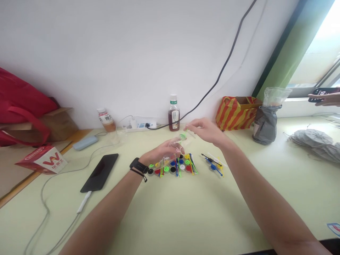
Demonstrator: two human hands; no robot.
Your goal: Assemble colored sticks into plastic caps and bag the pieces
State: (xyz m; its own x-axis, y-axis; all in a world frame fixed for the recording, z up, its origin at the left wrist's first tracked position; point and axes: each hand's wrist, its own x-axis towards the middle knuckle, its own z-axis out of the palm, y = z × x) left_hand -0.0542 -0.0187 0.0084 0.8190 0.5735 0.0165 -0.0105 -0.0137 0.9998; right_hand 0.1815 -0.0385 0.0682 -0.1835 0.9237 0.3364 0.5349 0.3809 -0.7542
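My left hand (164,151), with a black watch on the wrist, is closed around a crumpled clear plastic bag (170,154) above the table. A small green piece (182,136) shows by its fingertips, seemingly in the clear plastic. Just to the right and higher, my right hand (205,130) has its thumb and fingers pinched together; what they hold is too faint to make out. Below the left hand lie rows of colourful round pieces (173,170) with thin coloured sticks (191,163) among them. Under my right forearm rests a separate group of arrow-shaped sticks (212,164).
A tea bottle (174,115) and a power strip (143,124) stand by the wall, with a black cable (225,63) hanging across. Left are a phone (99,173), a red-white box (44,159) and another bottle (106,121). Right are a striped bag (233,113) and another person's hand (329,99) holding a phone.
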